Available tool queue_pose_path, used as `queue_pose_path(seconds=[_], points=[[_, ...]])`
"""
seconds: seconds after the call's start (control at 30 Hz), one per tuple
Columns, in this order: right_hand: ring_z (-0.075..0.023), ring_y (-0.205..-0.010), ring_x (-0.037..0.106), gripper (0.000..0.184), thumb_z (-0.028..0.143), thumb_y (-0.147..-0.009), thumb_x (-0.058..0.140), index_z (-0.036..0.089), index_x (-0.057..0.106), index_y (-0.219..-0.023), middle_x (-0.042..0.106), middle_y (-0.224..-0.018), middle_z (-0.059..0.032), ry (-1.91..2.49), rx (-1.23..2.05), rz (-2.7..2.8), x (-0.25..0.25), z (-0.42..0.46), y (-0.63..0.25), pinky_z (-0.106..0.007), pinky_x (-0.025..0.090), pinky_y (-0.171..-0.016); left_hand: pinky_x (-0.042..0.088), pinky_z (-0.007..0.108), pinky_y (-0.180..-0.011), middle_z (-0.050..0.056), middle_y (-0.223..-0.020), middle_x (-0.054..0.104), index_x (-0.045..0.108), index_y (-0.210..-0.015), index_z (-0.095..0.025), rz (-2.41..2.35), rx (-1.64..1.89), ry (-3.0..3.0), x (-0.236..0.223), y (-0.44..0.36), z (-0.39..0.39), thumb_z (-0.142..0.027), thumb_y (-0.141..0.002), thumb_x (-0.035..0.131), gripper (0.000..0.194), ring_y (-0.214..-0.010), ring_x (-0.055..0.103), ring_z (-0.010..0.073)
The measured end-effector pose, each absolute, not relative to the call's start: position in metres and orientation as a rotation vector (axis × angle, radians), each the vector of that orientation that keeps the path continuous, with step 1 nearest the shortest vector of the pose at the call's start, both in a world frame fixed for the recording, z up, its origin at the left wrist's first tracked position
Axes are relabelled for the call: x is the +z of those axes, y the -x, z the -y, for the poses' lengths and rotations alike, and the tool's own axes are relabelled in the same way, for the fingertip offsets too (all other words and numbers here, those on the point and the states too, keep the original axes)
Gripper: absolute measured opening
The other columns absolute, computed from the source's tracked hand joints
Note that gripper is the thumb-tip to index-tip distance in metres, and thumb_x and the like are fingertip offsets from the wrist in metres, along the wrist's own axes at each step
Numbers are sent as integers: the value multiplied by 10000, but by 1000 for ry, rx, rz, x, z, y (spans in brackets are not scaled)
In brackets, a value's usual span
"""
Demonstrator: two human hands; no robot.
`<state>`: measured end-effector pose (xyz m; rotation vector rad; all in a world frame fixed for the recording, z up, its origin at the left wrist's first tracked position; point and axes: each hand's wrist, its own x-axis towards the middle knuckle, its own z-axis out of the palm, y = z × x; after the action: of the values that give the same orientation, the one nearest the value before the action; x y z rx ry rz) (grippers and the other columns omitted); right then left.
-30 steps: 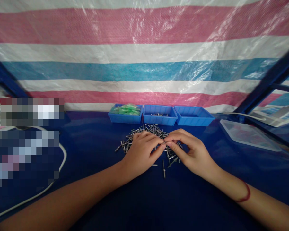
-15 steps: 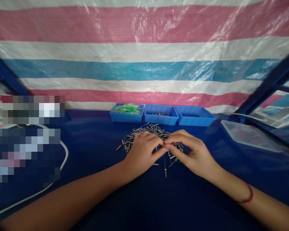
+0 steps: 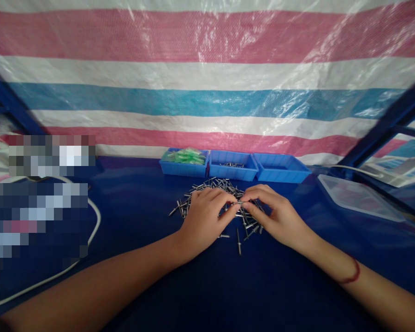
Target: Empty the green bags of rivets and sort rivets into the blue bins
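Observation:
A loose pile of small metal pins (image 3: 212,186) lies on the dark blue table (image 3: 134,212). Both hands rest over its near side. My left hand (image 3: 204,219) has its fingers curled, thumb and forefinger pinched. My right hand (image 3: 276,214) meets it fingertip to fingertip, and a thin metal pin (image 3: 240,203) shows between the two pinches. A few stray pins (image 3: 239,242) lie just in front of the hands. A red band circles my right wrist (image 3: 351,272).
Three blue trays stand in a row behind the pile: the left one (image 3: 184,167) holds green pieces, the middle one (image 3: 232,169) a few pins, the right one (image 3: 280,168) looks bare. A clear plastic lid (image 3: 358,198) lies at right. A white cable (image 3: 90,230) curves at left.
The hands have stayed together over the pile, with only small finger shifts. The view has drifted slightly.

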<state>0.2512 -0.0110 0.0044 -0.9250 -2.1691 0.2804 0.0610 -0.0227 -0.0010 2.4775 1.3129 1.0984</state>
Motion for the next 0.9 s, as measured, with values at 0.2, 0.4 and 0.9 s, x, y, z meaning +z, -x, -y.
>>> queue_pose_path(seconds=[0.2, 0.4, 0.9], points=[[-180, -879, 590, 90, 237, -879, 527, 217, 613, -895, 651, -894, -46, 910, 259, 2216, 5, 12, -249, -342, 460, -787, 319, 317, -732, -23, -828, 644, 572, -796, -197, -1315, 1091, -2488, -1, -60, 24, -288, -897, 526, 143, -826, 574, 161], [-201, -865, 589, 108, 246, -888, 503, 205, 599, -862, 665, -878, -57, 951, -123, 2104, 24, -11, -250, -367, 430, -810, 320, 327, -757, -20, -845, 653, 576, -869, -200, -1301, 1126, -2454, 0, -61, 25, -252, -885, 525, 74, -828, 577, 165], [-252, -851, 591, 188, 301, -858, 497, 183, 638, -823, 687, -875, -77, 1248, -322, 2070, 10, -39, -270, -422, 400, -836, 334, 401, -857, 17, -1171, 592, 584, -1121, -240, -1209, 868, -2719, -9, -62, 22, -144, -844, 462, 317, -1067, 476, 228]])
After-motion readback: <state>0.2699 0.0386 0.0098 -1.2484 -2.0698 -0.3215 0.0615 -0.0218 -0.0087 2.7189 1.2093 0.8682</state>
